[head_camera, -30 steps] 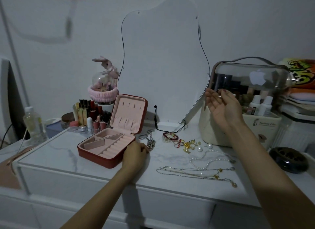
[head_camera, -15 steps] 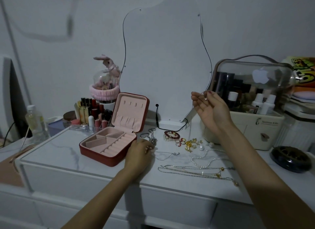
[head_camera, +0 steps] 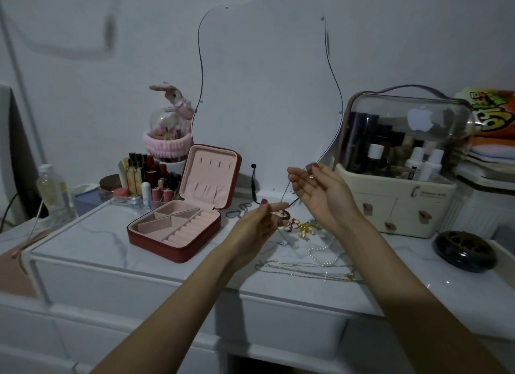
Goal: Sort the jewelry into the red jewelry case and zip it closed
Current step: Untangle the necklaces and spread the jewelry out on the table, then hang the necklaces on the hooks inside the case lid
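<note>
White marble-look counter [head_camera: 83, 242] carries everything here. Biggest thing on it is the cream organizer [head_camera: 395, 198] with a clear dome lid at the back right corner, bottles inside. The case [head_camera: 178, 228] sits left of center, open, lid standing up, pink lining, all the compartments I can see have nothing in them. Back left edge has a tray of lipsticks [head_camera: 147, 178] and a clear bottle [head_camera: 51, 189] further left. A dark round dish [head_camera: 464, 251] sits near the right edge. Both hands are raised over the middle of the counter, palms up-ish: the right hand [head_camera: 323, 195] pinches one end of a thin chain [head_camera: 285, 191] at its fingertips, and the chain hangs down to the left hand [head_camera: 259, 226], which pinches the lower part between thumb and forefinger. The chain is off the counter, right of the case. Rest of the jewelry is still loose on the counter right of the case: a pearl strand [head_camera: 324, 255], a few long chains [head_camera: 303, 270] near the front edge, gold bits [head_camera: 305, 230], rings [head_camera: 292, 224] and a red bracelet [head_camera: 284, 214] partly behind the left hand.
</note>
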